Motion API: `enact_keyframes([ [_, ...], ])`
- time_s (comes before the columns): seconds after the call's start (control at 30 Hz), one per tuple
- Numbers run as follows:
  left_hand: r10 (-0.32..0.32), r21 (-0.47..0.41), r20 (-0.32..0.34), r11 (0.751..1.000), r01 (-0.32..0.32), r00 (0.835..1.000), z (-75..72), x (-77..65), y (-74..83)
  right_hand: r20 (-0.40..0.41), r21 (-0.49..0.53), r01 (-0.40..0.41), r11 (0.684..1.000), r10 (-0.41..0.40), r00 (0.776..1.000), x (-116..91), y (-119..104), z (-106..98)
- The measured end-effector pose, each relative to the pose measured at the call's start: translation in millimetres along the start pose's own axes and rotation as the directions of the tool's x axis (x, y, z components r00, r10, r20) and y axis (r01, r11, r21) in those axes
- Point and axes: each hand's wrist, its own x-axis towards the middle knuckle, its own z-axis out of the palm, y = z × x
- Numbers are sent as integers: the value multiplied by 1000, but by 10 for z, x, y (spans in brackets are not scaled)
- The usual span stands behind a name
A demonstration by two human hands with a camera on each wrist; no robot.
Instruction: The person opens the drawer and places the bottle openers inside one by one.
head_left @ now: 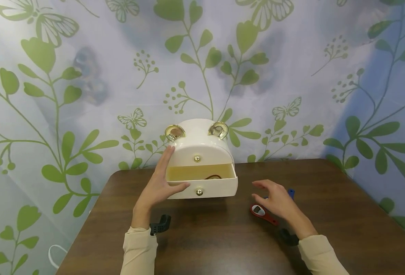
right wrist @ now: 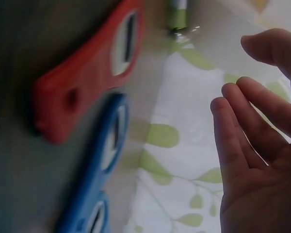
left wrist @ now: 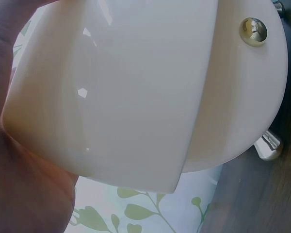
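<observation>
A cream storage box (head_left: pixel 202 152) with two gold ears stands near the table's back edge. Its lower drawer (head_left: pixel 219 188), with a gold knob, is pulled out; inside shows a thin brown curved piece (head_left: pixel 213 177), mostly hidden. My left hand (head_left: pixel 157 187) is at the box's left side, index finger extended upward and thumb across the drawer front; in the left wrist view the palm lies close along the white surface (left wrist: pixel 136 87). To the right, my right hand (head_left: pixel 274 196) hovers with loosely bent, empty fingers over a red-handled gadget (head_left: pixel 263 214) with an oval window and a blue one (head_left: pixel 291 193).
The brown wooden table (head_left: pixel 205 236) ends at a patterned leaf-and-butterfly cloth (head_left: pixel 291 95) hanging behind it. Dark camera mounts (head_left: pixel 161 225) are worn at both wrists. A white cable loop (head_left: pixel 52 254) hangs off the left edge.
</observation>
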Motion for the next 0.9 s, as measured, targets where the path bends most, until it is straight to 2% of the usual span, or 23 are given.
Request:
enact_keyframes([
  [0.27, 7, 7, 0, 1000, -7, 1000, -10, 13, 5, 141, -8, -64, 998, 64, 988, -18, 143, 79],
  [0.53, 3, 0, 8, 1000, -3, 1000, -1, 28, 2, 251, -33, -63, 997, 70, 966, -43, 241, 135],
  [0.67, -4, -3, 8, 1000, 4, 1000, 3, 23, 4, 280, -16, -66, 998, 68, 958, -55, 263, 168],
  [0.9, -10, 1, 8, 1000, 10, 1000, -1, 18, -2, 288, -4, -52, 999, 51, 956, -47, 249, 170],
])
